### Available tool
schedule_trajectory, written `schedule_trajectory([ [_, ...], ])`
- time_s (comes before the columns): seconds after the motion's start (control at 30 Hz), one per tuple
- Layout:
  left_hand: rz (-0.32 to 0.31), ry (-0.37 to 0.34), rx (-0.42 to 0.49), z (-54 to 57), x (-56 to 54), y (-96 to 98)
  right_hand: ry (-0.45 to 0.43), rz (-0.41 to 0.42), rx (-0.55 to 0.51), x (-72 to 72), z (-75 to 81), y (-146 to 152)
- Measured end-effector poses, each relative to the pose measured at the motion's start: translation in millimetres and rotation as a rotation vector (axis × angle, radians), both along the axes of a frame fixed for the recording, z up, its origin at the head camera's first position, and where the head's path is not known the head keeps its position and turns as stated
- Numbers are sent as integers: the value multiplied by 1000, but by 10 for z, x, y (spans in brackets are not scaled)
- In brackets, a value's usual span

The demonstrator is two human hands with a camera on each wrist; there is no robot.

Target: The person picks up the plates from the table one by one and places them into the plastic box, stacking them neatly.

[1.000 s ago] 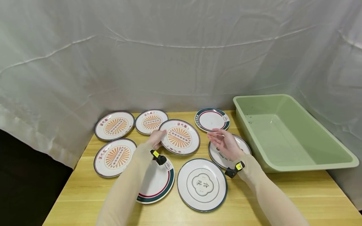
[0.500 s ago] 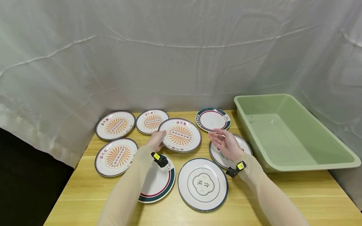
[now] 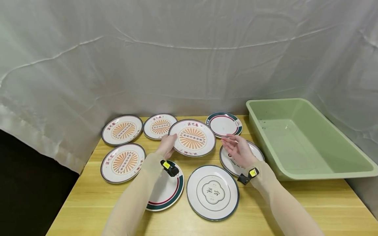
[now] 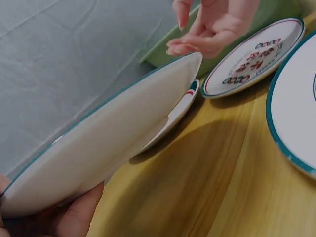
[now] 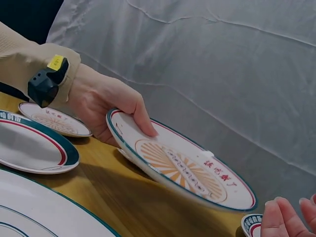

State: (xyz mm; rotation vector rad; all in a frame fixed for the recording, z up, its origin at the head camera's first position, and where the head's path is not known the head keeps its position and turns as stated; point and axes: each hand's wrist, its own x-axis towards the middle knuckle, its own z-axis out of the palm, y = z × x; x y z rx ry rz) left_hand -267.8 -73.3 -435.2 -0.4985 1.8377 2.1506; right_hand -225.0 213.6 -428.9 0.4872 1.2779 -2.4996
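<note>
My left hand (image 3: 167, 145) pinches the left rim of a white plate with an orange sunburst (image 3: 193, 139), thumb on top and fingers beneath. In the left wrist view the plate's pale underside (image 4: 113, 128) is lifted clear of the table and tilted. To its right, my right hand (image 3: 240, 151) holds nothing; its fingers are loosely extended, palm turned toward the lifted plate. Below that hand lies a white plate with dark lettering (image 3: 256, 154), partly hidden by it. Just behind its fingertips rests a green-and-red-rimmed plate (image 3: 222, 124).
Several sunburst plates, one being the front-left plate (image 3: 122, 163), lie at the left. A larger green-rimmed plate (image 3: 166, 193) is partly under my left forearm. A plate with a central emblem (image 3: 212, 209) lies in front. A deep green tub (image 3: 267, 154) stands at right; a grey curtain (image 3: 189, 72) hangs behind.
The sunburst plate in my left hand has risen and shifted slightly right. My right hand has stayed nearly still.
</note>
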Motion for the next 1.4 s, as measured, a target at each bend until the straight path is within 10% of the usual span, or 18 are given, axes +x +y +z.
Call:
schedule_trajectory([
  [1.0, -28, 74, 219, 495, 242, 372, 9, -60, -93, 0, 130, 11],
  [1.4, -25, 82, 218, 458, 306, 495, 90, -14, -133, 86, 274, -107],
])
